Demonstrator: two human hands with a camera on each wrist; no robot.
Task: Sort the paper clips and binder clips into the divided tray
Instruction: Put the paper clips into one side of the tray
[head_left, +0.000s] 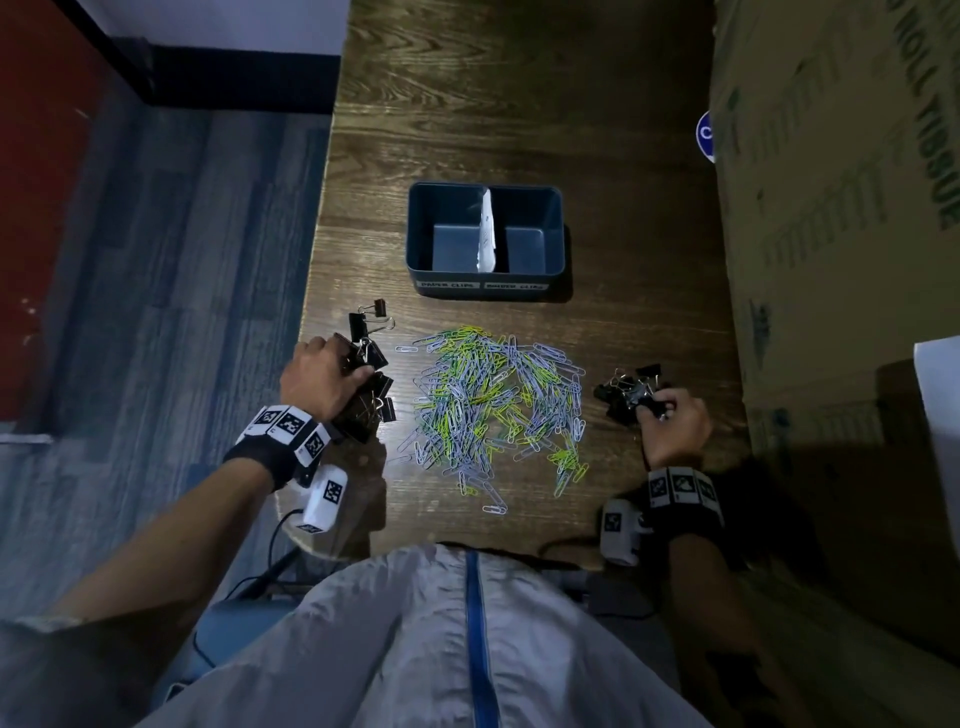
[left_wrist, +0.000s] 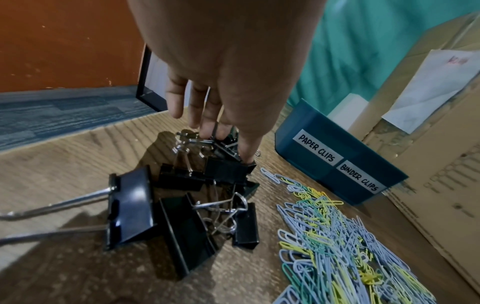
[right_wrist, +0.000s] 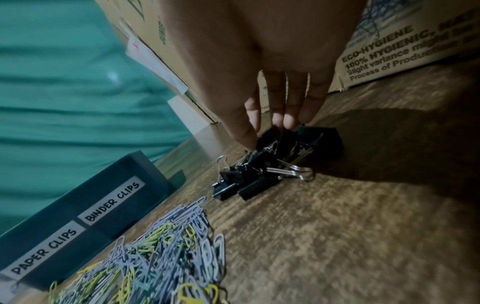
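A dark blue divided tray (head_left: 452, 278) stands mid-table, its front labelled PAPER CLIPS on the left and BINDER CLIPS on the right; both halves look empty. A heap of blue, green and yellow paper clips (head_left: 493, 410) lies in front of it. My left hand (head_left: 358, 364) grips the top of a pile of large black binder clips (left_wrist: 182, 216) left of the heap, thumb and fingers pinching clips (left_wrist: 226, 148). My right hand (head_left: 657, 408) pinches into a smaller pile of small black binder clips (right_wrist: 249, 176) right of the heap.
A big cardboard box (head_left: 831, 208) walls off the table's right side, close to my right hand. The table's left edge (head_left: 317, 291) runs just beside the left clip pile, with carpet below. A white card (head_left: 487, 228) stands as the tray's divider.
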